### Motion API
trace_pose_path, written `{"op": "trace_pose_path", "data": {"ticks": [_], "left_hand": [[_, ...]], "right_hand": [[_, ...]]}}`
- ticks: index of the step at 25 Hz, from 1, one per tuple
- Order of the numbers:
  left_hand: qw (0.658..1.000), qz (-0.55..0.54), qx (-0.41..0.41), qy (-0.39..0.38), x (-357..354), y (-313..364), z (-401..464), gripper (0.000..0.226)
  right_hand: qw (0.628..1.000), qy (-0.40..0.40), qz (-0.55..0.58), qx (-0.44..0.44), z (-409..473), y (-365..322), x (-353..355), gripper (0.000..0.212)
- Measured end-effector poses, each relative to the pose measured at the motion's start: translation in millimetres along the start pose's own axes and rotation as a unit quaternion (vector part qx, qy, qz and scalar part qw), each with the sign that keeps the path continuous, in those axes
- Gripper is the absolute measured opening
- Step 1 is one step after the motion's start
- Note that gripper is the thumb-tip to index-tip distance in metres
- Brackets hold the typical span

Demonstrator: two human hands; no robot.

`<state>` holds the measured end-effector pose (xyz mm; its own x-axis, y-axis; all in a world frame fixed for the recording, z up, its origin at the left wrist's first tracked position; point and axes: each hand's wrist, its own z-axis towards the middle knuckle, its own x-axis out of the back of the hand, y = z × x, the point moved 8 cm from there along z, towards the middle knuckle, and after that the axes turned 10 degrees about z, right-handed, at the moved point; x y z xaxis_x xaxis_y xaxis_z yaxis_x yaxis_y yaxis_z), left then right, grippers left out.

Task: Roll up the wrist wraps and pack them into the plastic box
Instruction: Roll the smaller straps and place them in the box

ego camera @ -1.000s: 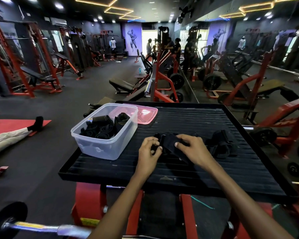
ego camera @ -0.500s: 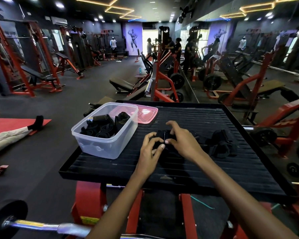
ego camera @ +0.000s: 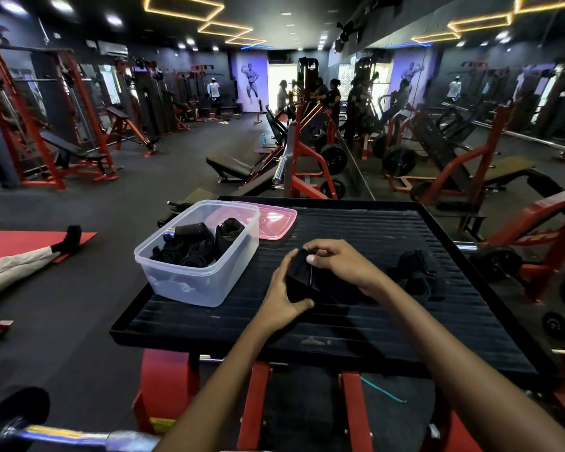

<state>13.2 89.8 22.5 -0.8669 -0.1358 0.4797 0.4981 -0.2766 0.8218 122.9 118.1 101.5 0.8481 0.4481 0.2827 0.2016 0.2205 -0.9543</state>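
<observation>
**Box filling up, one wrap in hand, a pile to go**

Gym floor all around you, racks and benches running back to the mirrors, and right in front a black ribbed platform (ego camera: 356, 324) serving as your workbench. On its left corner sits the clear plastic box (ego camera: 196, 275), and it's well stocked: several dark rolled wraps (ego camera: 190, 249) are packed inside, filling much of the floor of it. Its pink lid (ego camera: 274, 220) lies just behind, off and waiting.

Now to the action. You've got one black wrist wrap (ego camera: 299, 277) mid-platform, just right of the box, caught between both hands. Your left hand (ego camera: 279, 295) curls around its near side, thumb tucked underneath, fingers bent over the top. Your right hand (ego camera: 340, 264) pinches the upper edge, fingertips pressed together on the fabric. It looks like a thick, dark bundle, soft and partly rolled; how tight that roll is, I can't tell.

Over to the right, near your right forearm, a loose heap of unrolled wraps (ego camera: 418, 275) sits slumped on the ribs. So by my reckoning you're past halfway: finish this roll, drop it in, tackle that heap, then lid on.
</observation>
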Motion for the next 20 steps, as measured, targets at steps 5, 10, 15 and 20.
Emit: {"op": "trace_pose_path", "data": {"ticks": [5, 10, 15, 20], "left_hand": [[0.999, -0.008, 0.031, -0.024, 10, 17, 31, 0.104], [0.997, -0.053, 0.057, -0.016, 11, 23, 33, 0.115], [0.956, -0.208, 0.201, 0.052, 18, -3, 36, 0.103], [0.910, -0.288, 0.257, 0.149, 25, -49, 40, 0.105]], "right_hand": [[0.973, 0.010, 0.222, -0.065, 12, -22, 24, 0.015], [0.987, 0.080, 0.134, -0.025, 35, -29, 45, 0.011], [0.939, 0.126, 0.316, 0.041, 49, -56, 61, 0.011], [0.912, 0.156, 0.371, 0.082, 40, -56, 66, 0.016]]}}
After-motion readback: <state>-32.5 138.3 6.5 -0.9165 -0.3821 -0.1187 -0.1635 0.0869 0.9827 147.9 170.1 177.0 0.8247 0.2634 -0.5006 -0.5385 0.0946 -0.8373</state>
